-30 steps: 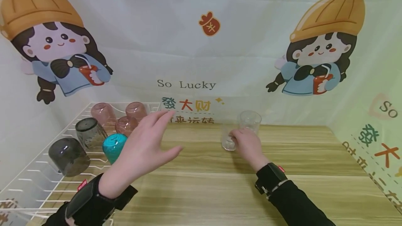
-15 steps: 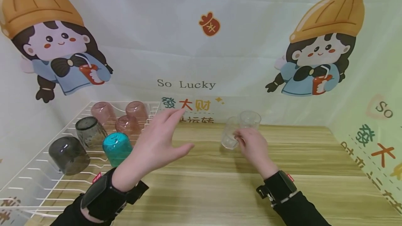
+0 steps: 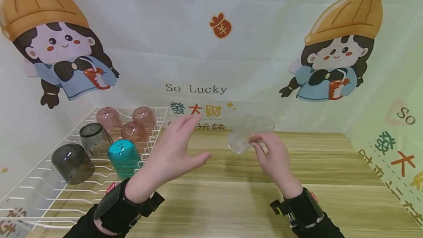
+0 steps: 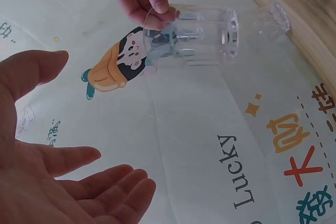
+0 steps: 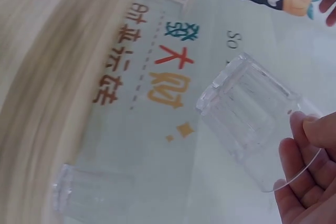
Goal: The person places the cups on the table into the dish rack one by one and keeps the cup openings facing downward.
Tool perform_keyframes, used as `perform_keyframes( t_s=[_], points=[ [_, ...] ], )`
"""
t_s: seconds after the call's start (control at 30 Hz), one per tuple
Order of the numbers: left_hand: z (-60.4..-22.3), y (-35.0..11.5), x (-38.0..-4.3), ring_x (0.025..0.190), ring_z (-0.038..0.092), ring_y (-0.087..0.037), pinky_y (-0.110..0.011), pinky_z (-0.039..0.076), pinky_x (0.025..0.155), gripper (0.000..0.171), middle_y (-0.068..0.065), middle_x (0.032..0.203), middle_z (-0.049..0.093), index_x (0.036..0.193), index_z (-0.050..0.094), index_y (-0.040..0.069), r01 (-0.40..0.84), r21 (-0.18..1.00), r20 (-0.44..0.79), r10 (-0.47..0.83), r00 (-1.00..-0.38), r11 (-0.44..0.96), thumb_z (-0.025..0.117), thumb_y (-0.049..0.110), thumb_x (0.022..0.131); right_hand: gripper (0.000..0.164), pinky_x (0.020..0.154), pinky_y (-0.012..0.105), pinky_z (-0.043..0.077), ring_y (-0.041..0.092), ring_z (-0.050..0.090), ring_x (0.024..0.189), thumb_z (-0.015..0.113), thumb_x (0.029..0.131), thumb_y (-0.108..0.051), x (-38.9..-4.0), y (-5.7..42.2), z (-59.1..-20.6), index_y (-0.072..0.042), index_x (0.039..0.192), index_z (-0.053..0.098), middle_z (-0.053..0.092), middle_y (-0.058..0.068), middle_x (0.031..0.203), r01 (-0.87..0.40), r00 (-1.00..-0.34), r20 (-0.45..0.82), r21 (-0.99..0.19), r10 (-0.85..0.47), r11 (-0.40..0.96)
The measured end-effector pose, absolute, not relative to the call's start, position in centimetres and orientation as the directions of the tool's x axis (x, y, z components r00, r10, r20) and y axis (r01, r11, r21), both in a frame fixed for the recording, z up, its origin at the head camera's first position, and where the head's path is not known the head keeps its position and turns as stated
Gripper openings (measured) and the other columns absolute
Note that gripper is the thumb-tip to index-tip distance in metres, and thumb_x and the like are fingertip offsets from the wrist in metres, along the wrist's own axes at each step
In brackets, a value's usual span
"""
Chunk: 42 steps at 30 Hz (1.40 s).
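My right hand [image 3: 272, 157] pinches a clear drinking glass [image 3: 238, 140] by its rim between thumb and fingers. Tilted, with its thick base to the left, the glass hangs over the back of the table. In the right wrist view the faceted clear glass [image 5: 252, 108] has the fingertips [image 5: 296, 153] at its open end. A second clear glass [image 3: 267, 123] stands behind the right hand, partly overlapped by the held one. My left hand [image 3: 172, 153] is raised between rack and glasses, holding nothing, thumb spread from its extended fingers.
At the left, a white wire rack [image 3: 20, 218] bears upside-down glasses: a teal one [image 3: 123, 157], a dark grey one [image 3: 72, 164], a grey one [image 3: 94, 139] and several pink ones [image 3: 109, 118]. A printed cloth [image 3: 198, 65] hangs behind the wooden table [image 3: 211, 201].
The held glass has risen off the table and tipped, its base swinging left. My right hand has drawn slightly right and nearer me. My left hand has shifted right, staying empty.
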State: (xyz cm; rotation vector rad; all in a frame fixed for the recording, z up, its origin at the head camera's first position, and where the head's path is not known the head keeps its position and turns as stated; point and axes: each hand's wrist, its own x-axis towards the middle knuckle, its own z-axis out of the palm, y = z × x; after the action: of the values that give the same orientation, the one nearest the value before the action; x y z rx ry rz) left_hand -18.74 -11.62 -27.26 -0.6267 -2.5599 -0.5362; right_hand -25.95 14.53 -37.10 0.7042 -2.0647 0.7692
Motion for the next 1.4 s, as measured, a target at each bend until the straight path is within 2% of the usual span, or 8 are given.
perform_keyframes(
  t_s=[0.23,0.4,0.57,0.8,0.9,1.1,1.27,1.4],
  points=[
    [-27.3,-11.2,-18.4,0.124,0.047,-0.027,-0.047,0.042,0.102,0.088,-0.009,0.139,0.046,0.144,0.036,0.011,0.512,0.266,0.520,0.325,-0.790,0.817,0.075,0.046,0.074,0.019,0.083,0.029,0.047,0.021,0.062,0.090,0.069,0.078,0.007,-24.6,14.6,-35.5,-0.005,0.093,0.067,0.070,0.006,0.090,-0.769,-0.453,0.873,-0.280,-0.181,0.574],
    [-27.4,-10.9,-18.4,0.129,0.042,-0.026,-0.048,0.039,0.105,0.090,-0.008,0.142,0.043,0.146,0.034,0.012,0.534,0.308,0.544,0.314,-0.778,0.788,0.076,0.044,0.073,0.020,0.084,0.025,0.044,0.020,0.060,0.092,0.067,0.081,0.007,-23.5,14.5,-34.7,-0.006,0.095,0.067,0.069,0.006,0.092,-0.785,-0.481,0.864,-0.349,-0.148,0.512],
    [-27.5,-10.7,-18.2,0.137,0.033,-0.027,-0.050,0.031,0.110,0.093,-0.008,0.148,0.037,0.148,0.029,0.014,0.521,0.379,0.549,0.268,-0.792,0.765,0.077,0.043,0.074,0.019,0.085,0.023,0.043,0.019,0.059,0.093,0.065,0.082,0.007,-22.7,14.2,-34.1,-0.005,0.096,0.067,0.069,0.007,0.093,-0.787,-0.507,0.856,-0.413,-0.100,0.458],
    [-27.5,-10.2,-18.1,0.141,0.026,-0.026,-0.051,0.025,0.114,0.096,-0.006,0.152,0.032,0.150,0.024,0.017,0.538,0.460,0.574,0.226,-0.787,0.707,0.078,0.039,0.074,0.018,0.092,0.020,0.044,0.012,0.060,0.097,0.064,0.083,0.008,-22.0,13.9,-33.5,0.000,0.099,0.065,0.067,0.011,0.094,-0.798,-0.528,0.849,-0.484,-0.030,0.358],
    [-27.6,-9.8,-18.0,0.140,0.027,-0.025,-0.051,0.026,0.113,0.097,-0.006,0.152,0.031,0.150,0.024,0.018,0.543,0.483,0.579,0.215,-0.787,0.687,0.079,0.038,0.073,0.017,0.097,0.023,0.044,0.010,0.060,0.098,0.061,0.084,0.010,-21.8,13.8,-33.5,0.004,0.100,0.063,0.067,0.010,0.095,-0.806,-0.542,0.840,-0.521,0.003,0.282],
    [-28.1,-9.3,-18.1,0.137,0.031,-0.024,-0.052,0.029,0.110,0.096,-0.005,0.148,0.036,0.150,0.025,0.020,0.563,0.499,0.601,0.204,-0.772,0.659,0.079,0.038,0.073,0.015,0.097,0.024,0.045,0.012,0.060,0.099,0.057,0.087,0.011,-21.3,13.4,-33.3,0.010,0.102,0.060,0.067,-0.006,0.098,-0.816,-0.561,0.823,-0.567,0.084,0.111],
    [-28.3,-8.8,-18.1,0.134,0.034,-0.022,-0.050,0.036,0.106,0.096,-0.004,0.149,0.035,0.149,0.026,0.018,0.563,0.528,0.607,0.181,-0.774,0.635,0.080,0.038,0.072,0.014,0.094,0.022,0.047,0.013,0.061,0.098,0.054,0.087,0.014,-20.8,12.8,-33.0,0.015,0.101,0.057,0.068,-0.002,0.098,-0.841,-0.539,0.833,-0.540,0.128,-0.031],
    [-28.4,-8.4,-18.0,0.131,0.038,-0.021,-0.044,0.042,0.101,0.095,-0.003,0.149,0.034,0.149,0.027,0.017,0.578,0.551,0.625,0.163,-0.764,0.602,0.080,0.036,0.072,0.014,0.088,0.020,0.049,0.012,0.062,0.097,0.052,0.086,0.017,-20.5,12.4,-33.0,0.015,0.100,0.057,0.068,-0.002,0.098,-0.850,-0.527,0.840,-0.522,0.128,-0.074]
  ],
)
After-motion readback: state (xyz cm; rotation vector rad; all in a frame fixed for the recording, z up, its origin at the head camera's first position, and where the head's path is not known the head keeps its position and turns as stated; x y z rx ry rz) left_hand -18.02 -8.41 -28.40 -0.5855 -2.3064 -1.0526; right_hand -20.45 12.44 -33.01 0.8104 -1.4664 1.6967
